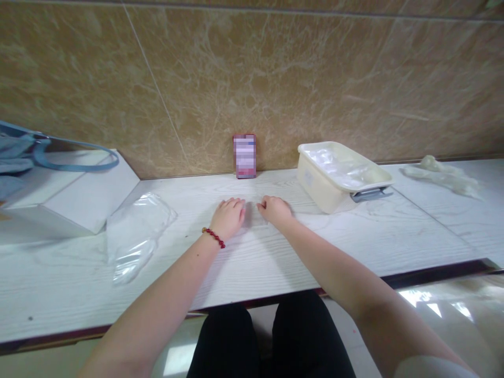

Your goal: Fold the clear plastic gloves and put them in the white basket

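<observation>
Both my hands rest on the white wood-grain table [275,262], side by side near its middle. My left hand [228,216], with a red bead bracelet at the wrist, lies fingers down on a small clear plastic bag [252,216]. My right hand [275,210] has its fingers curled onto the bag's right edge. The bag lies flat on the table between the two hands and is hard to make out.
A stack of clear plastic bags [136,236] lies at the left. A white box [79,202] with a blue-strapped bag [23,155] stands at far left. A cream tub [338,176] sits to the right, pale material [441,176] beyond it, and a small card [244,156] leans on the wall.
</observation>
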The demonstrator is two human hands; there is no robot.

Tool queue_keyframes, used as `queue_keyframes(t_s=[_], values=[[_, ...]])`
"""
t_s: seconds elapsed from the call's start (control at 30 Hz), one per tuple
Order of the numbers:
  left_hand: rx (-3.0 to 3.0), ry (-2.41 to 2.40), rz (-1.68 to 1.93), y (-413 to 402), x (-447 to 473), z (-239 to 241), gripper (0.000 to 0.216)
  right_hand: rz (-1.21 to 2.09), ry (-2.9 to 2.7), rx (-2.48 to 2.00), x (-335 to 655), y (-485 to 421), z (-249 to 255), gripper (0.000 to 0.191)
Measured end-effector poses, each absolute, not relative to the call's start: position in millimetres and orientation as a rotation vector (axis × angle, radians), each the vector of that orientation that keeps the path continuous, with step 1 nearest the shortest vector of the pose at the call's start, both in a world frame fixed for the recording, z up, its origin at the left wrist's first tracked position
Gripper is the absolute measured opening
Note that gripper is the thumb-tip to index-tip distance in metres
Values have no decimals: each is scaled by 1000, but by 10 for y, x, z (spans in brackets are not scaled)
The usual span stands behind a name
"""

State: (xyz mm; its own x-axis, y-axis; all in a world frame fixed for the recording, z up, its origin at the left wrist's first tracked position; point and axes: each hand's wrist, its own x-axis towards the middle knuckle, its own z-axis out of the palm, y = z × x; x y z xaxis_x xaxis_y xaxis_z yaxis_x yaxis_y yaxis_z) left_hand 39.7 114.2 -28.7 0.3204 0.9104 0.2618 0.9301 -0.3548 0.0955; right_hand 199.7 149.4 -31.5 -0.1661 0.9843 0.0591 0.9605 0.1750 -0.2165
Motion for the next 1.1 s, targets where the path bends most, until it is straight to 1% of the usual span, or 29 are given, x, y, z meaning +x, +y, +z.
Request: queue_keyframes(t_s=[0.07, 0.13, 0.2, 0.27, 0.37, 0.43, 0.63, 0.83, 0.97, 1.1], values=[[-2508, -1757, -358, 1147, 416, -342, 39, 205, -2238, -1908, 1999, 1481, -288, 29], [-2522, -1773, -305, 1154, 408, -380, 40, 133, -2199, -1870, 1986, 1446, -236, 29], [-2547, -1761, -276, 1156, 395, -396, 40, 10, -2186, -1747, 1944, 1387, -173, 28], [-2570, -1742, -265, 1153, 390, -394, 41, -46, -2245, -1580, 1876, 1320, -131, 28], [-2592, -1725, -233, 1148, 402, -379, 42, 22, -2388, -1404, 1767, 1258, -154, 30], [-2604, -1729, -198, 1153, 416, -374, 44, 50, -2446, -1374, 1725, 1261, -222, 33], [-2561, -1835, -94, 1176, 427, -405, 47, 42, -2551, -1428, 1758, 1362, -413, 42], [-2438, -1996, -66, 1134, 332, -437, 50, 92, -2574, -1491, 1806, 1357, -417, 48], [-2338, -2181, -37, 1097, 264, -425, 53, 181, -2571, -1630, 1862, 1359, -401, 54], [-2212, -2338, -13, 1082, 232, -396, 55, 218, -2495, -1859, 1951, 1389, -392, 56]])
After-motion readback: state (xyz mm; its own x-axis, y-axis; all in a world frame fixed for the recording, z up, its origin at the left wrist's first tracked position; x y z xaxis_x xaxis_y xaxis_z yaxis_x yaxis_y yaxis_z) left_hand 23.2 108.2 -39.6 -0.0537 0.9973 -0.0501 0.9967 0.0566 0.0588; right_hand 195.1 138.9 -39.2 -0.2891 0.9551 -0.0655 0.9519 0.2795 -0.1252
